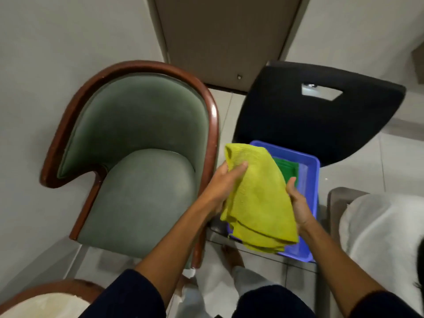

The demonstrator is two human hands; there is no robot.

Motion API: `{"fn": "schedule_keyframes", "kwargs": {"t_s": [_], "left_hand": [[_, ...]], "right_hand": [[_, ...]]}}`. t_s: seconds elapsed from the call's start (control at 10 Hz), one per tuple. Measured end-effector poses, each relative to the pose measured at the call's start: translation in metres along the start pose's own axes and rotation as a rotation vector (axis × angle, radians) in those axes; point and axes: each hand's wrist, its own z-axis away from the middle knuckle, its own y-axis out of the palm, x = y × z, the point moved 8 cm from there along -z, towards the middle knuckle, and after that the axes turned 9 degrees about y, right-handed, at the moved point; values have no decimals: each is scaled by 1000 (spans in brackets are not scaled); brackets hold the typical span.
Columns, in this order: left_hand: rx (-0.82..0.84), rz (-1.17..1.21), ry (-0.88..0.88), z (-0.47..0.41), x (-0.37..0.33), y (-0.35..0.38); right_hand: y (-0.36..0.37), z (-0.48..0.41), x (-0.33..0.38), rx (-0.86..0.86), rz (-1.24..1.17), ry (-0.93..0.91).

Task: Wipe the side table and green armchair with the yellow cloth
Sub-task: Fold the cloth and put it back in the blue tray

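Observation:
Both hands hold the folded yellow cloth (259, 198) up in front of me. My left hand (226, 182) grips its left edge with the thumb over the top. My right hand (298, 203) holds its right edge. The cloth hangs over a blue plastic tray (311, 177), just right of the green armchair (137, 157). The armchair has a brown wooden frame and stands against the wall at left. A glass surface (220, 228) shows under the tray; I cannot tell whether it is the side table.
A green cloth (288, 169) lies in the blue tray. A black plastic chair back (309, 120) rises behind the tray. A white cushion (385, 237) sits at right. Another wooden-framed seat (46, 299) shows at bottom left. My bare feet stand on the tiled floor (229, 255).

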Motion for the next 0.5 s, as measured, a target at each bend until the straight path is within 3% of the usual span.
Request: {"fn": "schedule_keyframes", "kwargs": {"t_s": [0.1,0.2,0.4,0.5], "left_hand": [[-59,-209,-141,-16,70,9],[-58,-256,-258,-19,120,15],[-55,-506,-224,-35,164,16],[-15,-867,-107,-36,146,13]], "right_hand": [[-60,-3,-12,-131,4,83],[-95,-11,-22,-153,108,149],[-153,-43,-30,-405,323,89],[-170,-42,-31,-571,590,163]]}}
